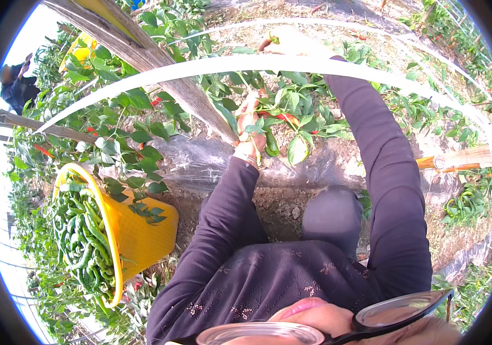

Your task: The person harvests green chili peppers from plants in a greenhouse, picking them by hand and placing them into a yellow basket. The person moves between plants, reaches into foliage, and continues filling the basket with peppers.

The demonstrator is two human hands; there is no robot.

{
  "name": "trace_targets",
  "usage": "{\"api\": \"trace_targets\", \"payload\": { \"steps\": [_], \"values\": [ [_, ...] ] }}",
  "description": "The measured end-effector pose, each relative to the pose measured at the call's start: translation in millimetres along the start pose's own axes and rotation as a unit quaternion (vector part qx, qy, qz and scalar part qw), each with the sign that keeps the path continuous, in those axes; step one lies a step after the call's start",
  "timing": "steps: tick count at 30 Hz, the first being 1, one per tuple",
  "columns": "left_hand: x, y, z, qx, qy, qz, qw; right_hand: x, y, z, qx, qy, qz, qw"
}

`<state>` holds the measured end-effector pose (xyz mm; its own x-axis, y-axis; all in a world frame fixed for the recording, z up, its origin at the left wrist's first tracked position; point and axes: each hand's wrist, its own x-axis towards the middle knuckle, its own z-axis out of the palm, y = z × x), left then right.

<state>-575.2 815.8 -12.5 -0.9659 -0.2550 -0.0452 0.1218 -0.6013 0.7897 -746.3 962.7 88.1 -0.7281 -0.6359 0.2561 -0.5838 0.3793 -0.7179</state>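
Observation:
My left hand [249, 125] is in among the leaves of a pepper plant [291, 99], beside a slanted wooden stake [194, 97]. Leaves cover part of its fingers, and what they hold cannot be told. A green pepper [272, 144] hangs just right of that wrist, with a red pepper [287, 117] above it. My right hand [293, 41] is stretched out beyond a white hoop [272, 63], bright with glare. Its fingers are closed around a small green thing, perhaps a pepper, mostly hidden in the hand.
A yellow basket [142, 233] full of green peppers [83, 241] stands at the left among plants. A second yellow container [83, 51] is at the upper left, with a person [19, 88] farther off. Plastic film [185, 159] covers the soil. A wooden pole [466, 158] lies right.

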Motion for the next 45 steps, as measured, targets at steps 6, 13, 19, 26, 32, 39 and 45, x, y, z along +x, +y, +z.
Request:
{"api": "trace_targets", "payload": {
  "steps": [6, 13, 19, 26, 32, 39, 45],
  "values": [
    [-7.2, 0.1, 12.3, 0.031, 0.026, 0.002, 0.999, 51.7, 31.2, 53.6, -0.253, -0.018, -0.047, 0.966],
    [-11.3, 3.2, 8.4, 0.005, 0.054, -0.032, 0.998, 58.4, 30.1, 41.1, -0.259, -0.139, 0.015, 0.956],
    [-13.5, 8.6, 14.4, -0.021, 0.046, -0.046, 0.998, 48.9, 11.5, 27.4, -0.135, -0.262, 0.033, 0.955],
    [-11.1, 4.3, -2.3, 0.006, 0.050, -0.063, 0.997, 49.4, -8.7, -9.8, -0.174, -0.293, -0.002, 0.940],
    [-9.8, 0.6, -2.6, -0.003, 0.012, -0.042, 0.999, 31.3, -34.7, -11.4, -0.188, -0.285, -0.054, 0.938],
    [-9.2, -1.0, 0.4, -0.015, 0.002, -0.055, 0.998, 13.7, -50.8, 9.4, -0.410, -0.057, -0.195, 0.889],
    [-5.0, -0.3, 0.8, -0.039, -0.013, -0.065, 0.997, 23.1, -20.7, 3.0, -0.195, 0.192, 0.078, 0.959]
  ]
}}
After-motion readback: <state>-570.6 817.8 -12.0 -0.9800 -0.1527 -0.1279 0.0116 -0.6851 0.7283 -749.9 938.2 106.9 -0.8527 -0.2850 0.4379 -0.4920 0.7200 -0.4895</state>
